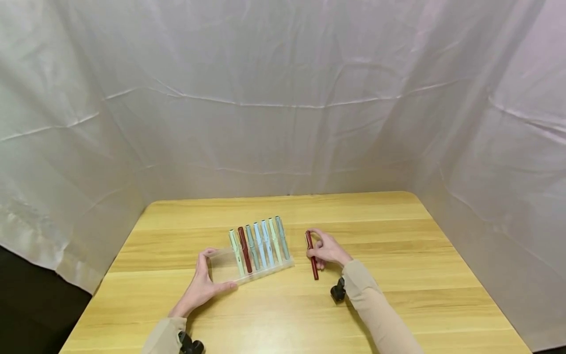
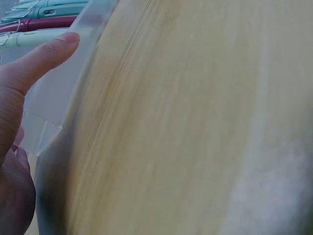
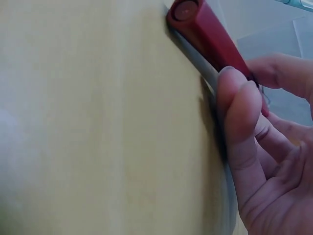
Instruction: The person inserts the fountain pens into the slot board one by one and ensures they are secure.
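Observation:
My left hand [image 1: 202, 286] grips the left end of a clear plastic pen tray [image 1: 221, 268], its thumb along the near edge. In the left wrist view the thumb [image 2: 49, 56] lies over the tray's side wall [image 2: 68, 88]. Several capped pens stand side by side in the tray, among them a pale green one [image 1: 236, 253], a dark red one [image 1: 244, 250] and a light blue one [image 1: 260, 246]. To the right of the tray, my right hand [image 1: 328, 250] pinches another dark red pen [image 1: 314, 269] between thumb and fingers; its round end [image 3: 186, 11] faces the right wrist camera.
Everything is on a light wood-grain table [image 1: 283, 319]. Pale grey cloth [image 1: 283, 142] hangs behind the table and along both sides. Small black wrist cameras are strapped at the left sleeve [image 1: 165, 334] and the right sleeve [image 1: 376, 307].

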### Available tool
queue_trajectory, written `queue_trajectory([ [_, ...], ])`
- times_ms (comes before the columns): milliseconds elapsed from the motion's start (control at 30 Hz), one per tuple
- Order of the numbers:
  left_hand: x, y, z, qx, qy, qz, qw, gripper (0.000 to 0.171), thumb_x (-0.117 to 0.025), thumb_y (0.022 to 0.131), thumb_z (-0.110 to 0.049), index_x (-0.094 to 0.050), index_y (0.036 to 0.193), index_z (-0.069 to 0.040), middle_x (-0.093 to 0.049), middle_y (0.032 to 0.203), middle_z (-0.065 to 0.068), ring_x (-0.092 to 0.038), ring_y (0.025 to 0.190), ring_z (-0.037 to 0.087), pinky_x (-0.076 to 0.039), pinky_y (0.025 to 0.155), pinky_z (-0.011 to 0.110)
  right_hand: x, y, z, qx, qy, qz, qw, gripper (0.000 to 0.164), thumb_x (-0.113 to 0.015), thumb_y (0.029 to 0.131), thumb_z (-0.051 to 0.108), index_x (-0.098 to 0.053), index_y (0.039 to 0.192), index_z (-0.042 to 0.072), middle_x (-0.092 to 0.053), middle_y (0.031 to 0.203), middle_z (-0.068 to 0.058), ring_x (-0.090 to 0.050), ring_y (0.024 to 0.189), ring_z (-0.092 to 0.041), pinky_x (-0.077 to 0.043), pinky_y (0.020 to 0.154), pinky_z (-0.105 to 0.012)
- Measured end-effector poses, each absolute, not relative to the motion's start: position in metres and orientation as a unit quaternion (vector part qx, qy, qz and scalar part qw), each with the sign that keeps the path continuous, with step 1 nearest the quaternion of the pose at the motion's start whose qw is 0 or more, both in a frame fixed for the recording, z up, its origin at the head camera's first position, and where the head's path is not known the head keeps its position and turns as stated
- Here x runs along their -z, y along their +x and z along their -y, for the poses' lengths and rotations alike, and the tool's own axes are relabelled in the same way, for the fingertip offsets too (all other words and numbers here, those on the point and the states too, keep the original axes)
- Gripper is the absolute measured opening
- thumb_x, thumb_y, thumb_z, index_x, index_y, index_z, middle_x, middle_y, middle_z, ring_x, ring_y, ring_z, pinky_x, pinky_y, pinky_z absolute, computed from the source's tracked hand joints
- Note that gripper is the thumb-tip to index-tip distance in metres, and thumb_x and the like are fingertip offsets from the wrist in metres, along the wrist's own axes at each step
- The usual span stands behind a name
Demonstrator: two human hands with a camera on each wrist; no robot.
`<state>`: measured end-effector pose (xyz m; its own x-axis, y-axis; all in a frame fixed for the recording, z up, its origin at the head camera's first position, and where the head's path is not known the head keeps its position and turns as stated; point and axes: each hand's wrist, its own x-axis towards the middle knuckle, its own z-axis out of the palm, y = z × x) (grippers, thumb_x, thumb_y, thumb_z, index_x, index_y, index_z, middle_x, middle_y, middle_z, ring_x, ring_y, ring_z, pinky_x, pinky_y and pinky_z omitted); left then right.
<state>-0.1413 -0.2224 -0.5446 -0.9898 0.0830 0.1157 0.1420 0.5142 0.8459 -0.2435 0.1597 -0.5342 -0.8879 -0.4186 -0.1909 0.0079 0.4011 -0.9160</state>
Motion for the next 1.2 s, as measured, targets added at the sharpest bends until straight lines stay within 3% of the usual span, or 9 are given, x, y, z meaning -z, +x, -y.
queue_trajectory([
  [433,0.545,-0.142,0.224,0.493,-0.066,0.867,0.028,0.108,-0.094,0.066,-0.026,-0.023,0.144,-0.007,-0.027,0.152,0.023,-0.027,0.144,0.047,-0.021,0.116,0.077,0.529,-0.239,-0.159,0.579,-0.14,-0.786,0.166,0.08,-0.066,0.095,0.007,-0.018,0.16,0.01,-0.063,0.078,-0.009,-0.063,0.056,-0.018,-0.063,0.058,-0.037],
  [700,0.547,-0.144,0.224,0.497,-0.069,0.865,0.028,0.107,-0.094,0.066,-0.026,-0.023,0.144,-0.007,-0.027,0.152,0.022,-0.027,0.143,0.046,-0.021,0.116,0.076,0.52,-0.233,-0.147,0.59,-0.152,-0.784,0.12,0.082,-0.066,0.095,0.004,-0.018,0.16,0.018,-0.064,0.09,-0.014,-0.07,0.065,-0.03,-0.065,0.063,-0.044],
  [1033,0.546,-0.145,0.224,0.51,-0.066,0.857,0.02,0.107,-0.094,0.066,-0.025,-0.023,0.144,-0.008,-0.025,0.153,0.022,-0.022,0.147,0.045,-0.016,0.12,0.073,0.509,-0.225,-0.123,0.643,-0.192,-0.736,0.091,0.079,-0.065,0.094,-0.001,-0.023,0.158,0.022,-0.056,0.097,-0.015,-0.071,0.066,-0.026,-0.062,0.07,-0.062],
  [1200,0.548,-0.146,0.224,0.505,-0.067,0.86,0.023,0.107,-0.095,0.066,-0.026,-0.024,0.144,-0.007,-0.026,0.153,0.022,-0.024,0.146,0.046,-0.017,0.12,0.073,0.505,-0.22,-0.11,0.656,-0.206,-0.722,0.083,0.08,-0.067,0.094,0.001,-0.025,0.157,0.024,-0.056,0.099,-0.017,-0.072,0.069,-0.028,-0.061,0.071,-0.063],
])
